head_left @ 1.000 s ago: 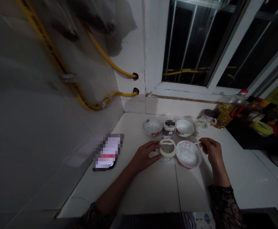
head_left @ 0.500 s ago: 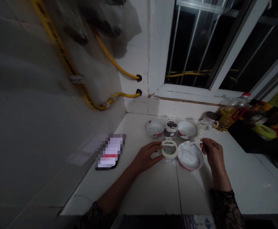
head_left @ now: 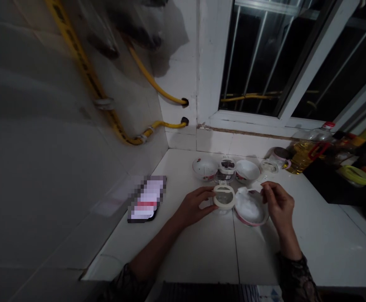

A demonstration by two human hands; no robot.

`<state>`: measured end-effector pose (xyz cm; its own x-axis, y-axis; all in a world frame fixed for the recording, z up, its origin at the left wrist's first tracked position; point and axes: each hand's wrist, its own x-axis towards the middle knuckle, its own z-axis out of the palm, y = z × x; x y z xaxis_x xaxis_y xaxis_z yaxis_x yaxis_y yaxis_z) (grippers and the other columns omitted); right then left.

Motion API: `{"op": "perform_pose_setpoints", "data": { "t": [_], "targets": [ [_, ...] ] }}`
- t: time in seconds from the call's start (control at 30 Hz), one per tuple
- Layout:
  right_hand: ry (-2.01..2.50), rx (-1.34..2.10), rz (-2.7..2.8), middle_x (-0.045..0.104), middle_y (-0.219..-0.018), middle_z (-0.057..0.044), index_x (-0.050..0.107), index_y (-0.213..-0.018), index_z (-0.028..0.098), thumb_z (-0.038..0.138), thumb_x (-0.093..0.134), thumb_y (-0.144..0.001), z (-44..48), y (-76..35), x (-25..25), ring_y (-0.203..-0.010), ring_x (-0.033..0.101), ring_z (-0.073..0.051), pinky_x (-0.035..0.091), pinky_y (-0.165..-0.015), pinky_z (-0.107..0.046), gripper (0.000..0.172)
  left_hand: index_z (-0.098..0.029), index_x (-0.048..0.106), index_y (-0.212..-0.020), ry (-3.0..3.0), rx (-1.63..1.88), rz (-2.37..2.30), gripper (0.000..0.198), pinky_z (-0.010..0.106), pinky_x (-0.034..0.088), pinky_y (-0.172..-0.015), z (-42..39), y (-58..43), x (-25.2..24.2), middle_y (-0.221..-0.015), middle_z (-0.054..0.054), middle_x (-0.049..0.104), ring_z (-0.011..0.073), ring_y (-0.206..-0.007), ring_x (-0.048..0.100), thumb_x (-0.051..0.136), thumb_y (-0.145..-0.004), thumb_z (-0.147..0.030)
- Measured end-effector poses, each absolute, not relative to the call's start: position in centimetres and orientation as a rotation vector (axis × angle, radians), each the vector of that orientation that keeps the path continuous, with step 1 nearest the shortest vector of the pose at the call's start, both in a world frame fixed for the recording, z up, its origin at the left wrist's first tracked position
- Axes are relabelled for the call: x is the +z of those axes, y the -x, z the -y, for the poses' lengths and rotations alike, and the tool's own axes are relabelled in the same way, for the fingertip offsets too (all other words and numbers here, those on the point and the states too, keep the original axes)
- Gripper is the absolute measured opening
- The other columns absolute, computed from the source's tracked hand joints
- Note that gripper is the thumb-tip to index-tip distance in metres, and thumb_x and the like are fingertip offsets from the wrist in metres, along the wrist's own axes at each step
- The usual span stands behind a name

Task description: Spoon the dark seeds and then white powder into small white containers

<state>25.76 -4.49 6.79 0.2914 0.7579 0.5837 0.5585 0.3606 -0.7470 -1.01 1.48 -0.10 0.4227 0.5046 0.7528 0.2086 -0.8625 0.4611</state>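
My left hand (head_left: pixel 195 205) grips a small clear jar with a cream rim (head_left: pixel 224 197) on the white counter. Right beside the jar sits a pink-rimmed bowl of white powder (head_left: pixel 248 206). My right hand (head_left: pixel 279 203) is over the bowl's right edge, pinching a small white spoon (head_left: pixel 254 189) whose tip lies over the powder.
Behind stand two white bowls (head_left: pixel 205 167) (head_left: pixel 247 170), a dark-filled jar (head_left: pixel 227 165) between them, a lidded cup (head_left: pixel 269 166) and an oil bottle (head_left: pixel 305 151). A phone (head_left: pixel 147 199) lies at the left by the tiled wall. A dark tray (head_left: pixel 343 184) holds things at the right.
My right hand has come in over the bowl with the spoon, lifting its tip toward the jar. The view has shifted slightly; my left hand stays on the jar.
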Motion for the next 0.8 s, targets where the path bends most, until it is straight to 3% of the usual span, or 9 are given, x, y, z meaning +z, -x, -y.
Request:
{"op": "perform_pose_setpoints", "data": {
  "t": [0.17, 0.33, 0.5, 0.8],
  "targets": [
    [1.506, 0.219, 1.275, 0.053, -0.054, 0.003, 0.066, -0.079, 0.018, 0.053, 0.059, -0.084, 4.4, -28.6, 6.9, -0.045, 0.045, -0.011, 0.037, -0.043, -0.023, 0.036, -0.019, 0.064, -0.112, -2.398, 1.395, -0.638, 0.025, 0.030, 0.066, -0.072, -1.5, 1.1, -0.1, -0.120, 0.014, 0.069, 0.0199, -0.099, 0.073, 0.066, -0.093, -0.035],
    [1.618, 0.382, 1.402, 0.054, -0.051, 0.001, 0.066, -0.071, 0.018, 0.055, 0.059, -0.078, 4.2, -27.4, 6.4, -0.046, 0.046, -0.013, 0.035, -0.044, -0.024, 0.038, -0.018, 0.064, -0.111, -2.398, 1.404, -0.630, 0.025, 0.030, 0.066, -0.072, -1.5, 1.1, -0.2, -0.119, 0.014, 0.070, 0.0201, -0.098, 0.073, 0.066, -0.092, -0.035],
    [1.602, 0.569, 1.194, 0.053, -0.048, 0.003, 0.067, -0.073, 0.017, 0.064, 0.066, -0.069, 3.5, -27.5, 6.1, -0.037, 0.042, -0.011, 0.033, -0.038, -0.025, 0.047, -0.018, 0.064, -0.112, -2.400, 1.386, -0.642, 0.025, 0.030, 0.066, -0.073, -1.5, 1.1, -0.2, -0.121, 0.014, 0.069, 0.0195, -0.098, 0.072, 0.067, -0.092, -0.033],
    [1.566, 0.591, 1.234, 0.056, -0.053, 0.001, 0.069, -0.077, 0.016, 0.070, 0.066, -0.069, 3.5, -27.9, 6.4, -0.041, 0.045, -0.010, 0.035, -0.041, -0.024, 0.054, -0.019, 0.065, -0.112, -2.382, 1.394, -0.640, 0.025, 0.028, 0.066, -0.072, -1.5, 1.0, -0.1, -0.120, 0.013, 0.070, 0.0192, -0.098, 0.073, 0.067, -0.092, -0.034]
  ]
}}
